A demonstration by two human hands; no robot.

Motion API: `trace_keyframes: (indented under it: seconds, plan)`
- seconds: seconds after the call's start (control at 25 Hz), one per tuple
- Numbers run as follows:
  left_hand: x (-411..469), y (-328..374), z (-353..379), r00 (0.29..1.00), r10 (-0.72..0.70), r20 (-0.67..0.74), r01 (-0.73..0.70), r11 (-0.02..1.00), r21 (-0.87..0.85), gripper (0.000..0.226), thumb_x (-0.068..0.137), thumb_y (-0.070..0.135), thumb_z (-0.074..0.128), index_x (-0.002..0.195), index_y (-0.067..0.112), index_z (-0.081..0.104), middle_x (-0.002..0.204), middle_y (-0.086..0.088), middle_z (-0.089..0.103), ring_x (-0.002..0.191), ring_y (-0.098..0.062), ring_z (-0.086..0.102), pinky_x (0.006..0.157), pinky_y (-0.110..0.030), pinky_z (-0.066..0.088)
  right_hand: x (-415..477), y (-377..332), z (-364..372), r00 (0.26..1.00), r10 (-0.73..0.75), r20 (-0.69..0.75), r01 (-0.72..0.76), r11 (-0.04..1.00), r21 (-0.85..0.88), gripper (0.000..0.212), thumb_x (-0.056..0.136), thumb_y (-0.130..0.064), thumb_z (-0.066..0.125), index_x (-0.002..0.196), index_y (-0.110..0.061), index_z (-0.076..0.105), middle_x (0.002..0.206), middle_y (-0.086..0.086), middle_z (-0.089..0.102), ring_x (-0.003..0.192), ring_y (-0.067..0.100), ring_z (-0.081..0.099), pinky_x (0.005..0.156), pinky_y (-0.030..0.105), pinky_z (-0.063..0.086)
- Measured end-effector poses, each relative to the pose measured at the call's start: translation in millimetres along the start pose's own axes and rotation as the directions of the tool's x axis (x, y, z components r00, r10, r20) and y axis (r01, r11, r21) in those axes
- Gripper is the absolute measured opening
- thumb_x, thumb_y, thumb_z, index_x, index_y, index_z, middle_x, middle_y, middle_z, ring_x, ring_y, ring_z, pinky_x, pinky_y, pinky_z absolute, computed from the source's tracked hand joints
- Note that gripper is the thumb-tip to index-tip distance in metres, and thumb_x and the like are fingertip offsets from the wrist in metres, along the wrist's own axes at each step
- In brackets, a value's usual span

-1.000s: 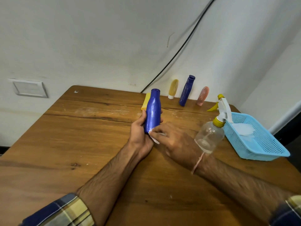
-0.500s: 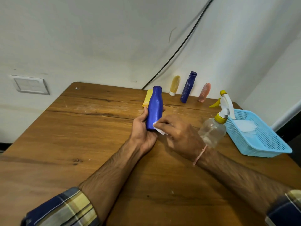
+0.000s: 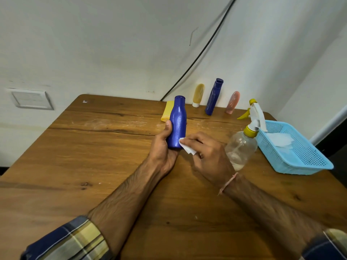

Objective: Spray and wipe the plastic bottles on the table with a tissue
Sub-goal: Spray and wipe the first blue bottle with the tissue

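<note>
My left hand (image 3: 163,147) grips the lower part of a blue plastic bottle (image 3: 178,121), held upright over the middle of the wooden table (image 3: 93,147). My right hand (image 3: 208,156) pinches a small white tissue (image 3: 186,148) and presses it against the bottle's lower right side. Behind the blue bottle lies a yellow bottle (image 3: 167,113), partly hidden. Along the back wall stand a yellow-brown tube (image 3: 198,94), a tall dark blue bottle (image 3: 214,97) and a pink tube (image 3: 232,102).
A clear spray bottle (image 3: 242,145) with a yellow collar and white trigger stands just right of my right hand. Further right is a light blue mesh basket (image 3: 308,162) holding white tissues (image 3: 278,140). A black cable runs up the wall.
The tissue in my right hand has slid a little over the lower side of the blue bottle. My left hand keeps its grip on the bottle.
</note>
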State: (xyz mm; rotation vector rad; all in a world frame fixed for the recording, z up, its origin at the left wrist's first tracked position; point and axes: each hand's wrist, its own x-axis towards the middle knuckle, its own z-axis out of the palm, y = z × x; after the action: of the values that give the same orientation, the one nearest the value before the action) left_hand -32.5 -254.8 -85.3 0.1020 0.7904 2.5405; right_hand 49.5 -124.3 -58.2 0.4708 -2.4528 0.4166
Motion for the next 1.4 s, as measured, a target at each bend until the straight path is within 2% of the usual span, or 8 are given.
trace_keyframes:
  seconds: [0.12,0.24,0.4,0.72,0.84,1.08,1.28,1.4]
  plan:
    - [-1.6,-1.0,4.0,0.999,0.048,-0.014,-0.046,0.992,0.116,0.039,0.096,0.033,0.059,0.126,0.007,0.06,0.118,-0.014,0.065,0.102,-0.025,0.064,0.094,-0.043,0.053,-20.4,2.8,-4.8,0.969,0.22,-0.112,-0.203,0.968,0.147,0.042,0.08,0.011,0.066,0.117,-0.009,0.072,0.114,0.005,0.069,0.105,0.009,0.063,0.09,0.017,0.053]
    - [-7.5,-1.1,6.3,0.996,0.093,0.007,-0.09,0.936,0.339,0.038,0.089,0.022,0.068,0.125,0.018,0.059,0.127,-0.008,0.066,0.119,-0.024,0.064,0.101,-0.044,0.054,-44.9,-7.1,-7.4,0.835,0.516,-0.19,-0.454,0.843,0.289,0.035,0.083,0.004,0.071,0.112,-0.015,0.074,0.111,-0.006,0.071,0.101,-0.008,0.061,0.084,0.001,0.045]
    - [-17.7,-10.7,11.6,0.993,0.103,0.06,-0.118,0.772,0.624,0.053,0.086,0.004,0.074,0.133,0.019,0.056,0.127,-0.004,0.067,0.119,-0.02,0.066,0.101,-0.044,0.055,-79.3,-18.1,-10.1,0.687,0.704,-0.183,-0.584,0.684,0.437,0.025,0.086,-0.004,0.072,0.104,-0.022,0.076,0.103,-0.012,0.074,0.098,-0.01,0.064,0.08,0.0,0.045]
    - [-40.7,-10.8,23.7,0.988,0.145,0.052,-0.125,0.552,0.824,0.046,0.089,0.001,0.07,0.115,0.036,0.056,0.125,0.006,0.065,0.117,-0.01,0.06,0.102,-0.036,0.049,-98.1,-13.2,-27.4,0.608,0.785,-0.12,-0.646,0.577,0.499,0.023,0.088,-0.005,0.07,0.1,-0.022,0.078,0.099,-0.014,0.073,0.094,-0.019,0.059,0.076,-0.002,0.043]
    - [-42.7,-10.5,19.2,0.986,0.164,0.018,-0.1,0.511,0.854,0.045,0.088,0.004,0.072,0.116,0.035,0.056,0.13,0.003,0.063,0.124,-0.016,0.057,0.109,-0.045,0.045,-98.1,-14.5,-28.9,0.592,0.802,-0.082,-0.675,0.549,0.493,0.022,0.089,-0.006,0.069,0.103,-0.021,0.078,0.1,-0.012,0.072,0.09,-0.015,0.059,0.071,-0.005,0.04]
    - [-41.5,-8.1,21.3,0.985,0.174,0.009,-0.073,0.364,0.928,0.056,0.088,0.006,0.073,0.137,0.024,0.052,0.137,0.002,0.057,0.124,-0.015,0.051,0.105,-0.04,0.044,-99.8,-13.4,-29.3,0.6,0.8,-0.028,-0.693,0.536,0.482,0.022,0.09,-0.008,0.069,0.107,-0.02,0.077,0.105,-0.01,0.072,0.094,-0.002,0.06,0.067,-0.002,0.038]
    - [-11.6,24.5,14.0,0.957,0.288,-0.02,-0.109,0.424,0.899,0.063,0.086,0.006,0.075,0.143,0.017,0.048,0.134,0.001,0.06,0.119,-0.016,0.058,0.088,-0.028,0.051,-82.7,-13.0,-19.2,0.637,0.771,0.016,-0.649,0.525,0.55,0.026,0.088,-0.006,0.07,0.089,-0.031,0.075,0.09,-0.022,0.071,0.086,-0.011,0.06,0.069,0.001,0.042]
    - [27.9,63.1,10.8,0.931,0.356,-0.081,-0.109,0.482,0.87,0.059,0.086,0.0,0.074,0.137,0.013,0.048,0.131,-0.003,0.061,0.113,-0.016,0.06,0.086,-0.029,0.054,-59.8,-7.5,0.2,0.637,0.768,0.062,-0.633,0.476,0.61,0.028,0.085,-0.007,0.072,0.081,-0.035,0.075,0.088,-0.019,0.074,0.089,-0.001,0.067,0.079,0.022,0.053]
